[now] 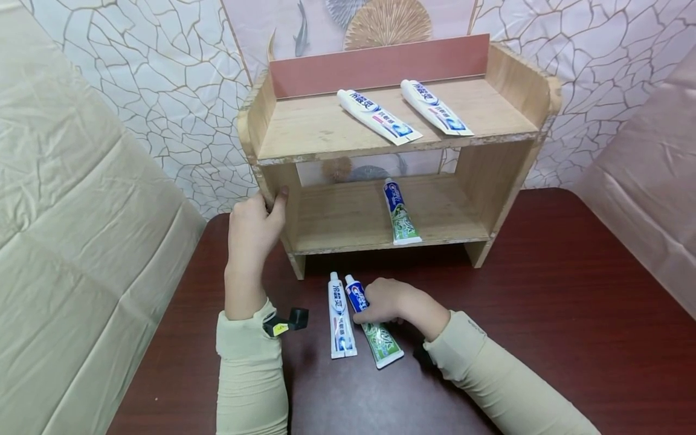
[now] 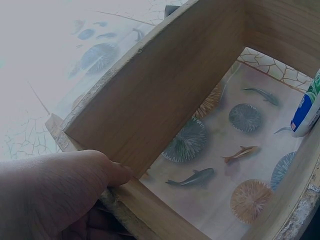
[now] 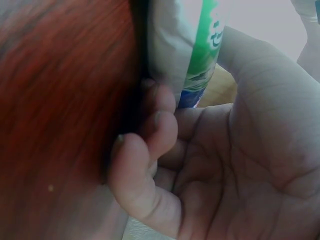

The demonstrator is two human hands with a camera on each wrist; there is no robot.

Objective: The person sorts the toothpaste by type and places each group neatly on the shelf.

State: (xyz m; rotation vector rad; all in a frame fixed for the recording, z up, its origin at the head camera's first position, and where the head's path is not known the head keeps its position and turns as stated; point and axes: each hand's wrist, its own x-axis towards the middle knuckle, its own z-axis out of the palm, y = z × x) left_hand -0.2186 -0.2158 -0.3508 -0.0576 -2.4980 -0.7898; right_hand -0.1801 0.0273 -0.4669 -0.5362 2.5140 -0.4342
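Note:
My left hand [image 1: 254,226] grips the left side panel of a two-tier wooden shelf [image 1: 321,226], thumb on the inner face. In the left wrist view the thumb [image 2: 117,172] lies over the panel's edge. On the table, my right hand [image 1: 394,301] pinches a blue and green toothpaste tube [image 1: 382,341] around its middle. The right wrist view shows the fingers [image 3: 132,165] curled in beside that tube [image 3: 172,45], close to the table. Just left of it lies a white and blue toothpaste tube [image 1: 339,320], cap pointing at the shelf.
Two white toothpaste tubes [image 1: 375,118] lie slanted on the upper tier. Another blue and green tube [image 1: 401,214] rests on the lower tier, its end at the front edge. The dark red table [image 1: 587,272] extends around the shelf, with patterned cloth [image 1: 179,90] hanging behind.

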